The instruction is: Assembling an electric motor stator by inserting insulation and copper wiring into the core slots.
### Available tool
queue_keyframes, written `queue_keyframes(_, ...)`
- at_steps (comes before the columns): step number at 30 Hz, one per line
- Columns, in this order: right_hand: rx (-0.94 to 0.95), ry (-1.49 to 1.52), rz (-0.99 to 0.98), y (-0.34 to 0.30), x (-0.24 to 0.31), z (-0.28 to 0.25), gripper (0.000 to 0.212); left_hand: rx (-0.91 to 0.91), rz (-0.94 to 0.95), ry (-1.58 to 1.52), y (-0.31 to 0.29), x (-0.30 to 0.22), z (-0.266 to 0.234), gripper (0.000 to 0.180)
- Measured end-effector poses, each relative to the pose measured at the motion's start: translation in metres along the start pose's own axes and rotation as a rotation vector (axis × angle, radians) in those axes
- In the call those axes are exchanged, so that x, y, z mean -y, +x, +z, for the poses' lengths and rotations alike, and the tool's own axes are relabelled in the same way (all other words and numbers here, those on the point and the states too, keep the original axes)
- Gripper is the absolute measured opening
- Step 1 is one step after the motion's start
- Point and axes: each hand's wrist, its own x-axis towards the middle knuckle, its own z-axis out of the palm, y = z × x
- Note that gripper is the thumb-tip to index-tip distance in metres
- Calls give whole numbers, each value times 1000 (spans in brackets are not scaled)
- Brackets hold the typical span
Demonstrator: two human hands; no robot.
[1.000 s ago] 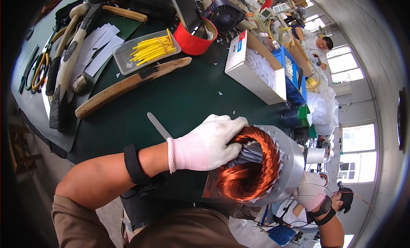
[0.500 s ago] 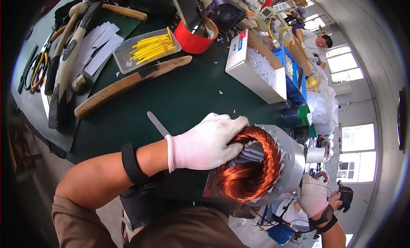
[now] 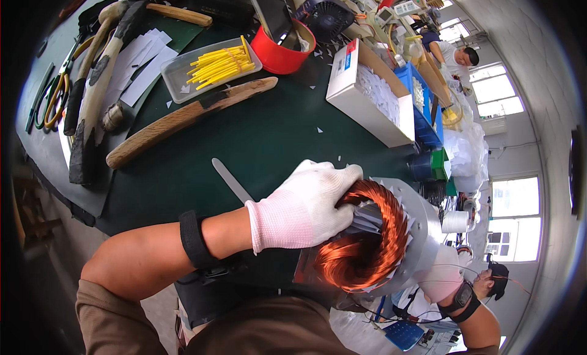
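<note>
In front of me a motor stator [image 3: 425, 223] with a grey metal housing lies tilted, its ring of copper winding [image 3: 396, 232] facing me. White insulating paper slips [image 3: 365, 219] stick out inside the ring. My left hand [image 3: 312, 202], in a white knit glove, is closed over the upper left of the winding, its fingertips curled inside the ring. My right hand [image 3: 443, 274], also gloved, lies against the housing's lower right side; its fingers are hidden. A flat pale strip-like tool [image 3: 229, 179] lies on the table beside my left wrist.
Beyond the hands lie a wooden stick [image 3: 192, 118], a tray of yellow sticks [image 3: 220, 67], a red round container [image 3: 286, 55] and a white box of paper pieces [image 3: 373, 101]. Hammers [image 3: 101, 89] and scissors [image 3: 58, 101] are at left. Two people [image 3: 455, 58] work at right.
My left hand has shifted slightly right, still on the winding. The right hand has moved a little down and left, closer against the housing. The stator has turned slightly.
</note>
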Motion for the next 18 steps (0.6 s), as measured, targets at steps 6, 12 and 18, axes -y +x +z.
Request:
queue_keyframes(6,-13,-271,240,-46,-15,14,14,-36,61,49,2,0,-1,28)
queue_keyframes(12,-68,21,202,-29,-33,19,33,-40,133,58,3,7,-2,28)
queue_keyframes(18,-231,1473,375,40,-9,72,36,65,41,-17,1,6,-7,32)
